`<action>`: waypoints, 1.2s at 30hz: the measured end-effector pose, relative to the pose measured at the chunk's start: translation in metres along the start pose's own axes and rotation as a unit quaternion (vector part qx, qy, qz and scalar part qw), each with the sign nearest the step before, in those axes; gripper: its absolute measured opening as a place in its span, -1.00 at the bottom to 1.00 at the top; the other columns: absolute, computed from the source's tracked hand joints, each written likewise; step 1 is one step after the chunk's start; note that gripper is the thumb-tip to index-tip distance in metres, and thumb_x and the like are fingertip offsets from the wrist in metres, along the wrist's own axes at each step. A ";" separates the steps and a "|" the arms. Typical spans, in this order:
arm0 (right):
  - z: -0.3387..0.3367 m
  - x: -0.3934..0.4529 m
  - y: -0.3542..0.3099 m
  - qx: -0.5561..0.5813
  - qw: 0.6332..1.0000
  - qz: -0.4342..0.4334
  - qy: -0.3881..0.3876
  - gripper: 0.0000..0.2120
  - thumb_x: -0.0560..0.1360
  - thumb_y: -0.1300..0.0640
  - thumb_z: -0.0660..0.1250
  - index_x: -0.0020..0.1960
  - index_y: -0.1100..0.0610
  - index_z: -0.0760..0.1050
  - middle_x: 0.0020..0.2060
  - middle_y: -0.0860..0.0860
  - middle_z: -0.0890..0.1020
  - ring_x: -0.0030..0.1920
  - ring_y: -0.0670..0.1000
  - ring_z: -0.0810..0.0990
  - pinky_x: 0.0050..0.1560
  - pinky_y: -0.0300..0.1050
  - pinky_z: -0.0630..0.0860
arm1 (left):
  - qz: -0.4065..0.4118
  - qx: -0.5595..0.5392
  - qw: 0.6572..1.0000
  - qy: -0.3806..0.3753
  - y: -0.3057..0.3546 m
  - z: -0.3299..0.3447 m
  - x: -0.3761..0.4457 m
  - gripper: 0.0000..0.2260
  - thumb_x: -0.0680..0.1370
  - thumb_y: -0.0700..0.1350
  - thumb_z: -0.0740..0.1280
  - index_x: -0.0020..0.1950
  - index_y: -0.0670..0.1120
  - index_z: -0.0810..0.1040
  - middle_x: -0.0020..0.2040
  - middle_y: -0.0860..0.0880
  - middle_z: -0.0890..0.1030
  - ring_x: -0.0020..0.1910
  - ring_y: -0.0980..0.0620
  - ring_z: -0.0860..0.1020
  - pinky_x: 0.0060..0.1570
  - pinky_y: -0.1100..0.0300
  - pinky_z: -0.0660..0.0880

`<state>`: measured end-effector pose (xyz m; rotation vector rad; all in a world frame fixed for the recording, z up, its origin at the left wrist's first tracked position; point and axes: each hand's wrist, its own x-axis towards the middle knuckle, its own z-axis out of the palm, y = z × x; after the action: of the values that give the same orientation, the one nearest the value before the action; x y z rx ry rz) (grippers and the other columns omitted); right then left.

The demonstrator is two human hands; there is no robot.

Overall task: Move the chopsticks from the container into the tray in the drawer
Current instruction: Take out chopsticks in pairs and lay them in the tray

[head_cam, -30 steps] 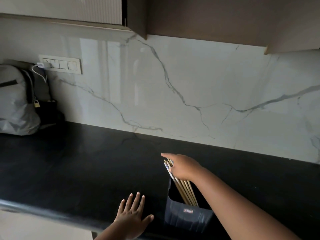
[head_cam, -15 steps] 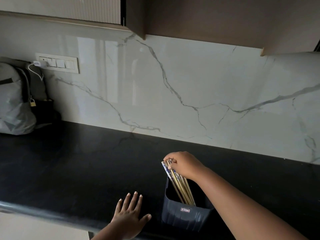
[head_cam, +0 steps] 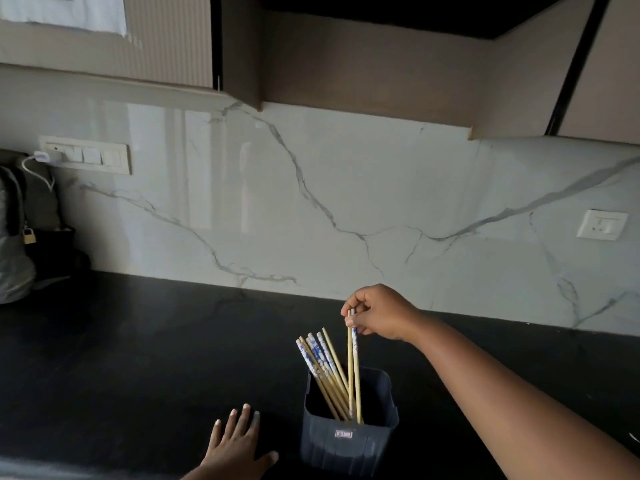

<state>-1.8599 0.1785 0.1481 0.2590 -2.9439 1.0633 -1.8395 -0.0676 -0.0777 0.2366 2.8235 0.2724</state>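
Chopsticks [head_cam: 354, 368], two of them, now pinched at their tops by the right hand [head_cam: 377, 313] and raised above the rest, lower ends not yet out of the container [head_cam: 349, 438]; half a second ago gripped low among the whole bundle. Means, by the look of it: first pair separated, lift under way, drawer step yet to come. Remaining bundle [head_cam: 320, 367] leaning left inside the container, tips fanned toward the back-left corner.

Head view only. Left hand [head_cam: 239, 448] flat on the worktop [head_cam: 138, 358], fingers spread, holding nothing, just beside the container and apart from it. Container near the worktop's front edge. Open room above the pair, wall cabinets [head_cam: 346, 64] well higher. Plenty of bare dark surface to the left; backpack [head_cam: 14, 237] far left against the wall. Drawer and tray out of frame, so carry path cannot be judged.
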 end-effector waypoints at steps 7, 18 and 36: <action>-0.068 -0.015 -0.045 0.108 0.991 -0.039 0.064 -0.87 0.45 0.35 0.41 -0.08 0.16 0.62 -0.26 0.07 0.64 -0.23 -0.01 0.66 -0.11 -0.13 0.66 | 0.241 -0.309 0.877 0.278 0.066 -0.132 -0.023 -0.40 0.51 0.34 0.17 0.47 0.09 0.32 0.47 0.16 0.28 0.50 0.21 0.10 0.44 0.19 0.10; -0.086 -0.029 -0.077 0.126 0.979 -0.103 0.122 -0.81 0.47 0.33 0.41 0.07 0.19 0.62 -0.15 0.14 0.68 -0.12 0.04 0.70 -0.10 -0.17 0.66 | 0.245 -0.580 0.770 0.101 0.132 -0.205 -0.040 -0.91 0.54 -0.22 0.37 0.01 -0.20 0.63 -0.05 -0.20 0.68 -0.09 -0.05 0.66 -0.06 0.18 0.61; 0.008 -0.086 -0.016 -0.387 0.691 -0.546 0.273 -0.83 0.57 0.25 0.31 0.07 0.19 0.66 0.03 0.09 0.71 0.08 0.02 0.67 0.24 -0.11 0.52 | 0.132 -0.827 0.544 -0.046 0.118 -0.231 -0.040 -0.84 0.57 -0.21 0.29 0.09 -0.24 0.57 -0.07 -0.15 0.70 -0.20 -0.01 0.69 -0.25 0.19 0.63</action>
<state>-1.7721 0.1751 0.1473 1.1649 -1.7962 -0.2618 -1.8567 0.0019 0.1753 0.1620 1.2364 2.4820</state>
